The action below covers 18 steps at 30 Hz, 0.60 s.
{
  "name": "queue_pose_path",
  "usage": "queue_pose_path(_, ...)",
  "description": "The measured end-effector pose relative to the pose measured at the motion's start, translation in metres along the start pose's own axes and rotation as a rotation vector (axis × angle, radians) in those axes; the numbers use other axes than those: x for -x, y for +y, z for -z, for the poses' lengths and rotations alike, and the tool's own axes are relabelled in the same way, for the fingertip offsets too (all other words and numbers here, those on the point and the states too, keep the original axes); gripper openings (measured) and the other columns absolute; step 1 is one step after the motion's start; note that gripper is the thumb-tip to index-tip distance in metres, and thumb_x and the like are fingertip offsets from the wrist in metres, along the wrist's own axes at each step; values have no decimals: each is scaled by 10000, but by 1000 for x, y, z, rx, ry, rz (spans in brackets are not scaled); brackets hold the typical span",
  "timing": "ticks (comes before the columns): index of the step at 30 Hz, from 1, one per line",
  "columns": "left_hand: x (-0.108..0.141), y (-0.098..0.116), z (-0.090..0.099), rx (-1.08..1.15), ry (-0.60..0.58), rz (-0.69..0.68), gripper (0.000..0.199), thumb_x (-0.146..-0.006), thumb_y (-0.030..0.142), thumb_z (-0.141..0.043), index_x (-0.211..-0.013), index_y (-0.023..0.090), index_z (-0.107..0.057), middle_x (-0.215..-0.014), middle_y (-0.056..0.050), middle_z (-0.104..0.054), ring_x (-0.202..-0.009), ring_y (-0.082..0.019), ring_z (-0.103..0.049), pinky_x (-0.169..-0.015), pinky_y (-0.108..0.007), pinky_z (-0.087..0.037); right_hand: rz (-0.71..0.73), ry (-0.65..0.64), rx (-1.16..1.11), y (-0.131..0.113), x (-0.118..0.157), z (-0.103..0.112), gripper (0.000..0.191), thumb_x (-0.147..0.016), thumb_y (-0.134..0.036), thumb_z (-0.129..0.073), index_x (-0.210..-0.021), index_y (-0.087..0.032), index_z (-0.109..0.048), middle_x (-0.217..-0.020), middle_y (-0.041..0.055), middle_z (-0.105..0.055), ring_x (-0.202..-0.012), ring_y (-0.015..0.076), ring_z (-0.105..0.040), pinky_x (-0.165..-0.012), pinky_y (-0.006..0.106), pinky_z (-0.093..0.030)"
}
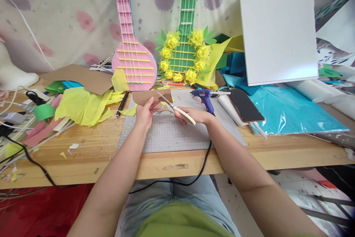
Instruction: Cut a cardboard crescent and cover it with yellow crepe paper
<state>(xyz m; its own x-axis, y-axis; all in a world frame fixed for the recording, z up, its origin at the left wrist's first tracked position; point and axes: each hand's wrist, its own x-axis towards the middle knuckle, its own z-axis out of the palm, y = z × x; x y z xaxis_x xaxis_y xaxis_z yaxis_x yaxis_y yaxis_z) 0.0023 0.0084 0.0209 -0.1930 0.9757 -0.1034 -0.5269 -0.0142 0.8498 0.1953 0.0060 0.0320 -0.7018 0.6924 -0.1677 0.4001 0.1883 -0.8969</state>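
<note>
Right hand [183,116] curls round the pale handles of the scissors [185,114], blades pointing away and leftward over the brown card [144,97]; how wide the blades stand is hard to tell. Left hand [145,113] pinches the card's near edge, thumb on top, likely to steady it while keeping most of its width clear of the blades. Card sits at the far part of the grey cutting mat [166,139], raised a little by the look of it, in front of the pink paper lute [135,61] and the green one with yellow flowers [181,57]. Both lean upright against the curtain, probably to save worktop [107,161] room. Glue gun [204,98] rests at the mat's far right, presumably parked within reach. Beyond it, phone [245,104] on a white box [230,109], then blue wrapped sheets [301,109]. Left of the mat: black marker [122,104], crumpled yellow paper [83,108]. Edges: bare mat lies between the forearms, giving the wrists room toward the body; lutes and marker hem the far and left sides. Black cord [203,165] passes under the right forearm and droops over the worktop's front edge, a possible snag for that elbow.
</note>
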Motion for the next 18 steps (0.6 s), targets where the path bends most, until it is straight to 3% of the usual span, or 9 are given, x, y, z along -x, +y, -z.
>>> queue_pose_path(4,-2,3,3,-45,-10,-4,159,-671,143,-639,-824,99,-623,-792,-81,-703,-770,-209,-680,-522,-201,-506,-28,-7,-62,-1,4,5,471,-789,-648,-385,-781,-178,-418,-631,-34,-419,-531,79,-426,-506,238,-398)
queue_pose_path(12,2,15,6,-196,-105,79,239,-664,115,-624,-902,91,-619,-772,-79,-700,-728,-204,-682,-548,-227,-521,-14,-68,-43,6,5,10,387,-829,-558,-411,-758,-178,-416,-612,-40,-427,-505,74,-422,-498,228,-363)
queue_pose_path(18,1,12,7,-224,-151,93,242,-658,138,-629,-895,85,-613,-791,-98,-702,-724,-204,-682,-567,-237,-531,25,-121,-32,-2,6,8,404,-839,-579,-369,-744,-186,-386,-598,-46,-397,-515,79,-404,-522,241,-366)
